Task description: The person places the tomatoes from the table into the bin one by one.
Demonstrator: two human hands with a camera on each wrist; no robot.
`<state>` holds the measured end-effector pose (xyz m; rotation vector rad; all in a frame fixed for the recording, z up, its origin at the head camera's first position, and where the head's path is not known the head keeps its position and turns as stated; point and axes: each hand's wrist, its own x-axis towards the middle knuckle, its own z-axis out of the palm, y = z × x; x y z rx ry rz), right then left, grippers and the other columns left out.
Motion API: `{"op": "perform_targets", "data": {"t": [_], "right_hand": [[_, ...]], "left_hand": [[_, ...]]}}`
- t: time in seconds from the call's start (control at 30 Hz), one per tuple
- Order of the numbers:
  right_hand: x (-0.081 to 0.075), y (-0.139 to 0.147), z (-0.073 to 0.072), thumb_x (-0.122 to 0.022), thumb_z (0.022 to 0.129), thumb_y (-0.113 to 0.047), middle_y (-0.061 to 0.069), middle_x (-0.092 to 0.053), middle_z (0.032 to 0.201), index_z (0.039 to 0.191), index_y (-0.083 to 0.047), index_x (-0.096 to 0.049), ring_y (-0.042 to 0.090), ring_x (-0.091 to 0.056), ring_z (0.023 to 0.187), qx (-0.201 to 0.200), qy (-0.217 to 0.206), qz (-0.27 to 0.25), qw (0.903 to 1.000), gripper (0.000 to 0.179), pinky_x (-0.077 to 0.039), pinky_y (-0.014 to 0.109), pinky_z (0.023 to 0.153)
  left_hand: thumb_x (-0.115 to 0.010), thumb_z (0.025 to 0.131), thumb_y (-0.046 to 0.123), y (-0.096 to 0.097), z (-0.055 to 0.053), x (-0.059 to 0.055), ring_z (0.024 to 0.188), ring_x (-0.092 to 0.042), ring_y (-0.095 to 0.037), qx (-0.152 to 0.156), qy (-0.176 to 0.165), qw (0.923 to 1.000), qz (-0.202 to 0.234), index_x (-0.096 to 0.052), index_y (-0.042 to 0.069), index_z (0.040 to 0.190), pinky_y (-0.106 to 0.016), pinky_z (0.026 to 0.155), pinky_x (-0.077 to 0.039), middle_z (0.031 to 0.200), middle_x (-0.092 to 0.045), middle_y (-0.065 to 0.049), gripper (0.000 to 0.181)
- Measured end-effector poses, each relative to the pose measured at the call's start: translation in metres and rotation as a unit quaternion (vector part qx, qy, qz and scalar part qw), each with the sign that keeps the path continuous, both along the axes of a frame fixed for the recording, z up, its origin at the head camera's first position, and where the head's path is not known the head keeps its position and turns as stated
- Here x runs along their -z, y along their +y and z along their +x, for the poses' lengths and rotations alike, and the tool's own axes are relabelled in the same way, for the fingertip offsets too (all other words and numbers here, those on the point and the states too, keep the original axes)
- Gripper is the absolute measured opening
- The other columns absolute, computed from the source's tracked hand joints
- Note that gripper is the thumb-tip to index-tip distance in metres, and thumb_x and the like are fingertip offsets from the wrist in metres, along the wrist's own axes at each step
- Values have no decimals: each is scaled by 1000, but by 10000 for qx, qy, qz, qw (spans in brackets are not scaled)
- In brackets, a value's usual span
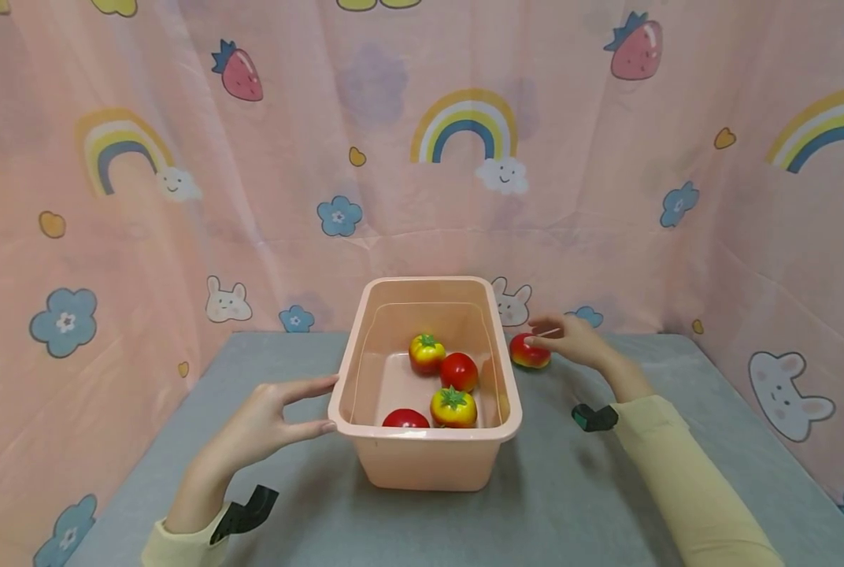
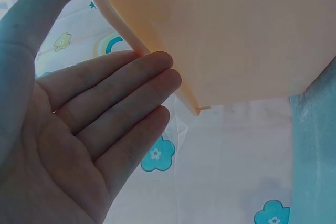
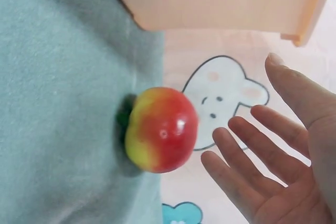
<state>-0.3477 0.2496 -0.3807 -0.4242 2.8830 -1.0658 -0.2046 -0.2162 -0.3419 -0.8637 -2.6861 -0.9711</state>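
A pale peach plastic bin (image 1: pixel 429 461) stands on the table, with several toy tomatoes inside. Two of them, a rear one (image 1: pixel 425 354) and a front one (image 1: pixel 454 406), are yellow and red with green leafy tops; red ones (image 1: pixel 459 372) lie among them. My left hand (image 1: pixel 273 421) touches the bin's left rim with straight fingers and thumb; its palm shows in the left wrist view. Another toy tomato (image 3: pixel 163 129), red and yellow, rests on the table right of the bin. Beside it is my right hand (image 3: pixel 278 166), fingers spread and apart from the tomato, holding nothing.
A grey cloth (image 1: pixel 571 488) covers the table. Behind it and at both sides hangs a pink curtain (image 1: pixel 422 244) printed with rainbows, flowers and rabbits. Black straps (image 1: pixel 245 516) sit at both sleeve cuffs.
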Motion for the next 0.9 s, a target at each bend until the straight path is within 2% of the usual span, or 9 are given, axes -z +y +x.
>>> {"op": "perform_targets", "data": {"t": [0.17, 0.33, 0.67, 0.9], "right_hand": [[4, 2, -3, -66, 86, -45, 24, -54, 132, 131, -4, -52, 41, -54, 118, 165, -13, 5, 9999, 62, -53, 48, 88], [8, 4, -7, -66, 88, -40, 25, -51, 134, 133, -3, -49, 43, -50, 121, 334, -158, 55, 9993, 61, -50, 51, 91], [26, 12, -16, -65, 87, -43, 25, -48, 137, 137, -3, -44, 43, -48, 123, 636, -322, 143, 9974, 67, -48, 52, 93], [37, 15, -19, -65, 88, -42, 26, -48, 136, 138, -1, -43, 44, -48, 122, 627, -369, -2, 9974, 69, -48, 52, 93]], "left_hand": [[-72, 78, 49, 1, 0, -2, 116, -60, -13, 1, 35, 10000, -89, -61, 17, 128, -41, 93, -51, 125, -63, 7, 60], [-72, 78, 50, 1, -1, -4, 116, -60, -13, 18, 31, 9999, -151, -61, 18, 129, -40, 93, -51, 125, -63, 7, 61], [-73, 78, 48, 1, -2, -8, 117, -59, -13, 84, -43, 9997, -235, -61, 17, 129, -40, 94, -51, 125, -63, 5, 61], [-74, 77, 48, 0, -1, -11, 116, -60, -13, 71, -93, 9994, -320, -61, 16, 128, -39, 94, -51, 124, -64, 4, 61]]}}
